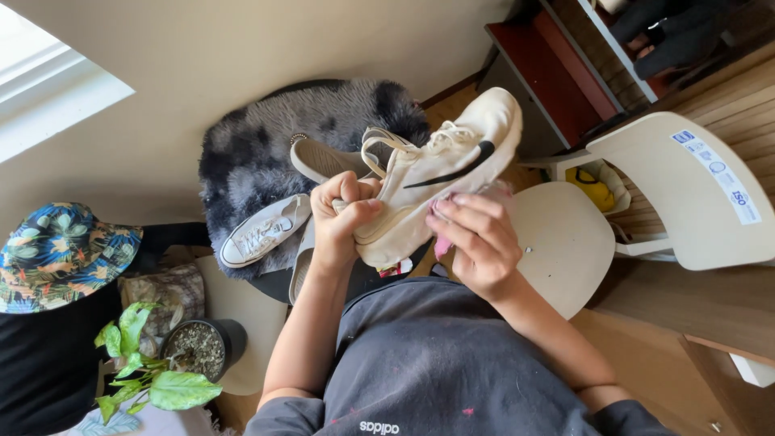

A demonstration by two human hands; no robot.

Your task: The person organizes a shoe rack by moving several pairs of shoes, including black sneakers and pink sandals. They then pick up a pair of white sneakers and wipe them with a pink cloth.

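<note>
Two hands grip one cream sneaker (428, 182) — left hand (343, 214) fingers clenched on its heel, right hand (478, 242) pressing a pink cloth (442, 245).

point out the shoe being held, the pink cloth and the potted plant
shoe (436, 173), head view, on its cream side panel
pink cloth (442, 245), head view, on the bit below the fingers
potted plant (165, 389), head view, on a large leaf

We cannot see the heel of the cream shoe (440, 173), since our left hand (339, 214) wraps over it, and our right hand (480, 242) covers most of the pink cloth (442, 245) under it. A second shoe (323, 160) behind is partly hidden, only its sole edge showing. At the left of the frame the floral hat (60, 254) conceals whatever lies beneath it. The dark things on the shelf (674, 36) at upper right are too shadowed for us to tell.
</note>
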